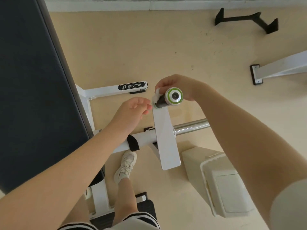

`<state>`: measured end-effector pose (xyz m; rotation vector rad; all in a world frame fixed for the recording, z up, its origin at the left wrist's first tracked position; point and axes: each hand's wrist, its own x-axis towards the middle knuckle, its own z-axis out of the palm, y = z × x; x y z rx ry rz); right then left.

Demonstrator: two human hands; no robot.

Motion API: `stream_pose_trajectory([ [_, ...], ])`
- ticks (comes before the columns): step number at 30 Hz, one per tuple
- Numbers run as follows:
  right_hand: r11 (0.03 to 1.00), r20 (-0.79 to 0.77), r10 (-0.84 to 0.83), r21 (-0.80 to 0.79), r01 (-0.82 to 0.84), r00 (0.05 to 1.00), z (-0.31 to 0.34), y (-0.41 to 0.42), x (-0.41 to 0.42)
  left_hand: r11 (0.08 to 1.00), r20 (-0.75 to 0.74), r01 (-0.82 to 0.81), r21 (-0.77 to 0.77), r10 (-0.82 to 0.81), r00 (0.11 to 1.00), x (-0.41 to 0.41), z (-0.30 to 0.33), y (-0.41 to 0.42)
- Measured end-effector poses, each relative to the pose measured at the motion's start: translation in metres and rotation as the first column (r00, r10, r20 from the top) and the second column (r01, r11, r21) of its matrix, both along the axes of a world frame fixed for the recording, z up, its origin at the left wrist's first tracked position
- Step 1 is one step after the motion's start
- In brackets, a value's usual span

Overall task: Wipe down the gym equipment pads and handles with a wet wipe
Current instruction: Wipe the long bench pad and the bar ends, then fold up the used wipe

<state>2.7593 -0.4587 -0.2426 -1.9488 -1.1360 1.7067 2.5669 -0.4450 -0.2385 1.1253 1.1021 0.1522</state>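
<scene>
White wet wipe (157,95) is what we see pinched in the right hand (176,85), whose fingers curl over the black grip of the handle (167,98) from the far side. The right forearm runs in from the lower right, wrist bent over the handle's silver end cap (174,96) with its green ring. The wipe lies folded against the left side of the grip, between the fingers and the black rubber, touching both.

Our left hand (132,110) reaches in from the lower left, palm turned toward the handle, fingers loosely curled and holding nothing; its fingertips sit just beside the wipe and the base of the handle, and we cannot tell whether they touch.

The handle stands out from the top of a flat white lever arm (164,140), which hangs down across a white frame tube (146,138) and a chrome bar (192,126). A dark blue bench pad (33,97) fills the left. Below, a foot in a cream sneaker (125,165) stands on the beige floor (166,47).
</scene>
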Motion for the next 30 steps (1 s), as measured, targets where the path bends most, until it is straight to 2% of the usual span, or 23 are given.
stream_pose_trajectory([
  [3, 0.998, -0.276, -0.055, -0.02, 0.051, 0.96, 0.026, -0.001, 0.008, 0.999, -0.044, -0.039, -0.015, 0.039, 0.998, -0.007, 0.005, 0.0],
  [5, 0.993, -0.521, -0.089, 0.014, 0.113, 0.849, 0.055, -0.004, 0.01, 0.999, -0.051, -0.04, -0.007, 0.04, 0.998, -0.007, 0.012, 0.0],
  [7, 0.986, -0.617, -0.094, 0.049, 0.158, 0.782, 0.084, -0.01, 0.004, 1.0, -0.038, -0.023, 0.009, 0.023, 0.999, -0.004, 0.023, 0.0],
  [8, 0.974, -0.581, -0.125, 0.082, 0.211, 0.804, 0.092, -0.015, -0.002, 1.0, -0.028, -0.014, 0.017, 0.015, 1.0, -0.001, 0.03, -0.001],
  [10, 0.906, -0.415, -0.295, 0.167, 0.39, 0.861, 0.1, -0.032, -0.018, 1.0, 0.002, -0.005, 0.031, 0.005, 1.0, 0.005, 0.049, -0.006],
  [11, 0.849, -0.35, -0.416, 0.181, 0.496, 0.839, 0.101, -0.045, -0.028, 1.0, 0.024, 0.006, 0.031, -0.007, 1.0, 0.008, 0.059, -0.009],
  [13, 0.722, -0.325, -0.62, 0.118, 0.681, 0.714, 0.102, -0.075, -0.052, 0.997, 0.069, 0.08, 0.022, -0.081, 0.994, 0.009, 0.079, -0.016],
  [16, 0.568, -0.304, -0.782, 0.016, 0.823, 0.545, 0.106, -0.119, -0.088, 0.962, 0.078, 0.271, 0.014, -0.271, 0.959, -0.002, 0.102, -0.03],
  [19, 0.367, -0.337, -0.873, 0.024, 0.93, 0.353, 0.12, -0.152, -0.127, 0.89, 0.037, 0.456, 0.016, -0.456, 0.889, -0.021, 0.119, -0.047],
  [21, 0.26, -0.297, -0.914, 0.093, 0.961, 0.276, 0.128, -0.169, -0.156, 0.835, 0.025, 0.551, 0.008, -0.551, 0.834, -0.037, 0.126, -0.059],
  [26, 0.165, -0.076, -0.977, 0.324, 0.931, 0.2, 0.14, -0.213, -0.224, 0.746, 0.005, 0.665, -0.031, -0.665, 0.747, -0.067, 0.137, -0.096],
  [30, 0.267, 0.183, -0.962, 0.454, 0.85, 0.205, 0.148, -0.257, -0.25, 0.697, 0.066, 0.709, -0.11, -0.706, 0.705, -0.068, 0.152, -0.133],
])
